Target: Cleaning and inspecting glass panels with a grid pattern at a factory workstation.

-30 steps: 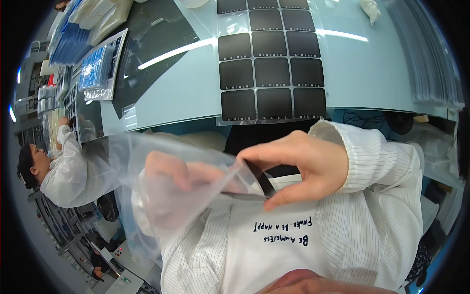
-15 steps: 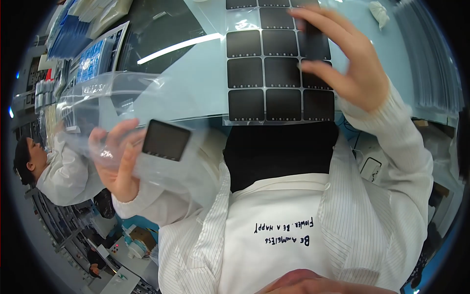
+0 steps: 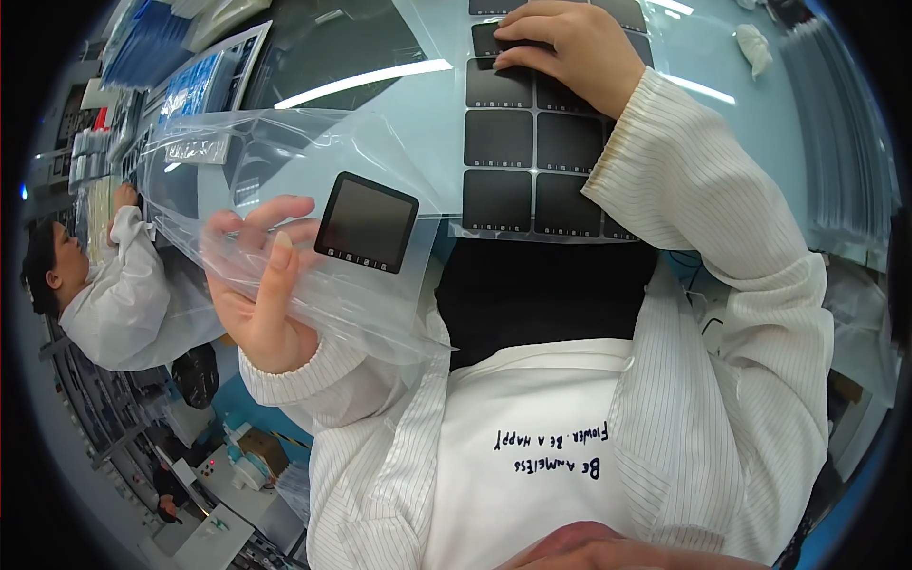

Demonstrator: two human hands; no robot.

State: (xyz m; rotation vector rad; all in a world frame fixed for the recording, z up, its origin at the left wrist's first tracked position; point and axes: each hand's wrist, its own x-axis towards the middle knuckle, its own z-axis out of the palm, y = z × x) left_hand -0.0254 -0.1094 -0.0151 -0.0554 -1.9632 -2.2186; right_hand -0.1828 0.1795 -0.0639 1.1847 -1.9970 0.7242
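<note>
My left hand [image 3: 264, 309], palm up, has its thumb and fingers closed on a sheet of clear plastic film [image 3: 366, 318]. A single dark square panel with rounded corners and a row of small light marks [image 3: 369, 223] sits on that film beside my fingertips. My right hand [image 3: 584, 52] reaches to the far side of a table, where similar panels [image 3: 499, 201] lie in rows on a clear sheet. Its thumb and fingers grip the right edge of one dark square panel [image 3: 484, 40] in the left column. My right hand and sleeve cover part of the rows.
Stacked clear sheets [image 3: 836, 133] stand along the table's right side. A crumpled white scrap [image 3: 753, 49] lies near them. Blue and white packs [image 3: 195, 90] are at the far left. Beyond the left edge, another person in a white coat [image 3: 133, 294] sits at a bench.
My right hand has carried a dark square panel leftward to the gap in the left column. My left hand, with the film, has shifted slightly right. The view has shifted a little.
</note>
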